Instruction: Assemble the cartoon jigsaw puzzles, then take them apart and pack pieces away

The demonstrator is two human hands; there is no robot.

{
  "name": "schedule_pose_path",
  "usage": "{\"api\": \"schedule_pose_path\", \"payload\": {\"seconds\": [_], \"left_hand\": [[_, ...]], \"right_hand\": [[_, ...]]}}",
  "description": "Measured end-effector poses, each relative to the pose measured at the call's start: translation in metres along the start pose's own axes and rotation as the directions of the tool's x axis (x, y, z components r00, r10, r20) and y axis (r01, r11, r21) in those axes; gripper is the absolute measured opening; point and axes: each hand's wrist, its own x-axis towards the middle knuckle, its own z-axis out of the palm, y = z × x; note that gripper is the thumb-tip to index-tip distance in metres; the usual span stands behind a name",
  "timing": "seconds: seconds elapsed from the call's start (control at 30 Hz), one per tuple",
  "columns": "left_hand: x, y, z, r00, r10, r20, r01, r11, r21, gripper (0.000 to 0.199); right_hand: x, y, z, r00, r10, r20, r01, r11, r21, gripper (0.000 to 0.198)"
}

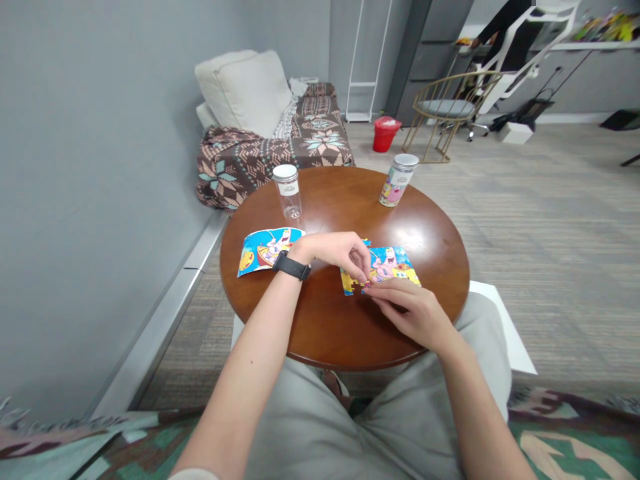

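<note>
A partly assembled jigsaw puzzle [395,259] with a bright cartoon picture lies flat on the round brown table [325,327]. Over its left part, my left hand [343,252], with a black watch at the wrist, is closed in a pinch. My right hand [411,308] reaches in from the lower right, thumb and fingers drawn together at the puzzle's lower edge. A small pinkish puzzle piece [367,285] shows between the fingertips of both hands, mostly covered. The same cartoon is printed on a slightly curled picture sheet [257,250] left of my left wrist.
A clear jar [290,200] with a silver lid stands at the table's back left. Another lidded jar [395,187], with cartoon print, stands back right. Beyond are a covered sofa [320,137], a red bin [385,137], a gold-framed chair [445,110] and a person's dark sleeve [503,20].
</note>
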Motion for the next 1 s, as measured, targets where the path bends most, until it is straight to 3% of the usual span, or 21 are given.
{"api": "schedule_pose_path", "payload": {"seconds": [0.13,0.23,0.33,0.43,0.77,1.0], "left_hand": [[-0.001,-0.001,-0.001,0.999,-0.035,-0.009,0.035,0.999,0.022,0.030],[-0.002,-0.002,-0.002,0.984,-0.020,-0.178,0.040,0.993,0.114,0.029],[-0.001,-0.005,-0.003,0.917,0.004,-0.399,0.123,0.948,0.292,0.027],[0.001,-0.011,-0.004,0.851,-0.001,-0.525,0.260,0.869,0.421,0.026],[0.009,-0.015,0.002,0.840,-0.038,-0.541,0.385,0.744,0.546,0.019],[0.008,-0.015,0.002,0.853,-0.065,-0.518,0.397,0.724,0.564,0.017]], "right_hand": [[-0.001,0.001,0.003,0.999,0.017,0.039,-0.019,0.999,0.046,0.026],[-0.002,0.003,0.005,0.998,0.049,0.033,-0.050,0.998,0.039,0.027],[-0.002,0.003,0.005,0.997,0.068,0.029,-0.069,0.997,0.021,0.024],[0.000,0.003,0.004,0.996,0.085,0.022,-0.085,0.996,0.016,0.022],[0.001,0.007,0.008,0.999,-0.001,0.046,0.001,1.000,-0.005,0.017],[0.007,-0.006,0.016,0.997,-0.006,0.071,0.007,1.000,-0.021,0.017]]}}
